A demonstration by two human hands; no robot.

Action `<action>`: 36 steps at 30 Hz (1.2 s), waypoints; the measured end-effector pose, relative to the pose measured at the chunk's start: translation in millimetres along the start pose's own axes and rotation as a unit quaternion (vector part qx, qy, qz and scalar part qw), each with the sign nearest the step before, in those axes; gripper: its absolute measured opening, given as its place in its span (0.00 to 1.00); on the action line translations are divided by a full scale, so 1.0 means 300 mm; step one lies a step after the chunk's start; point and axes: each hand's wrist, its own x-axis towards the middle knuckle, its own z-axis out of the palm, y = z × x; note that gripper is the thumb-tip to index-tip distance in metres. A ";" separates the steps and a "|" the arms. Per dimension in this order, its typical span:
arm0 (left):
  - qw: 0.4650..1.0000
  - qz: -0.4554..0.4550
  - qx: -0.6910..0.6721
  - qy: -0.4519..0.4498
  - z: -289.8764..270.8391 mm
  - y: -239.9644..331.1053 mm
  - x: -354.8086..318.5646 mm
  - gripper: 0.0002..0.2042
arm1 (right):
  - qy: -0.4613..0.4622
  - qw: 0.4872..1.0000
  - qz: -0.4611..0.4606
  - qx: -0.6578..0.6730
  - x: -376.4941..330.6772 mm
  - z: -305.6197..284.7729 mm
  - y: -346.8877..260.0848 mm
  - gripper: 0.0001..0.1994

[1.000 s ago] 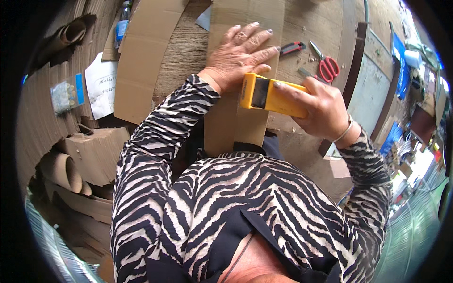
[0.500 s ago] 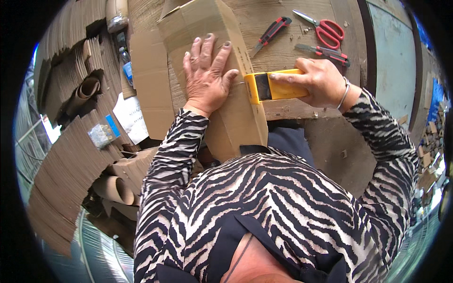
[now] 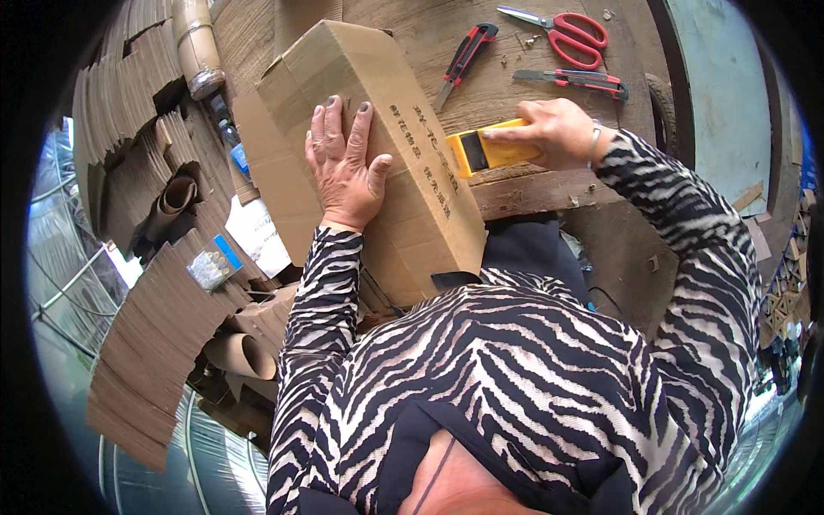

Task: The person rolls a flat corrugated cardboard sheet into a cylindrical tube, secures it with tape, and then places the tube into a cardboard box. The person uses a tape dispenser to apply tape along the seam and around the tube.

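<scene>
A long brown cardboard box (image 3: 390, 219) lies slanted in front of me, its near end close to my body and one printed side showing. My left hand (image 3: 348, 167) rests flat on its upper face, fingers stretched out and the thumb apart. To the right of the box, my right hand (image 3: 562, 130) is closed around a yellow hand tool (image 3: 513, 154) with a black panel near its front end. I cannot make out the tool's exact kind. Its front end is beside the printed side, and whether it touches the cardboard is unclear.
On the wooden table (image 3: 403, 21) lie a red-and-black utility knife (image 3: 468, 58), red-handled scissors (image 3: 577, 41) and a second utility knife (image 3: 592, 83). Stacked cardboard sheets (image 3: 154, 343), a cardboard tube (image 3: 242, 355) and a small bottle (image 3: 230, 142) are at my left.
The box has tipped to the left, bringing its printed side into view. My left hand moved along with it. The yellow tool, earlier against the box's right edge, now sits beside that side.
</scene>
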 end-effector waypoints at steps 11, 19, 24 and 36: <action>1.000 0.009 -0.003 0.013 -0.008 -0.021 -0.010 0.36 | -0.048 0.998 -0.003 0.031 0.109 0.061 0.012 0.43; 1.000 0.003 0.007 0.020 -0.009 -0.010 -0.012 0.36 | -0.133 0.990 0.036 -0.008 0.149 -0.017 -0.035 0.37; 1.000 -0.003 0.013 0.027 -0.006 0.003 -0.010 0.35 | -0.241 0.966 0.039 -0.080 0.369 -0.119 -0.186 0.25; 0.998 0.017 0.044 0.049 0.002 -0.005 -0.019 0.32 | 0.246 0.788 0.345 0.448 0.189 0.126 -0.107 0.35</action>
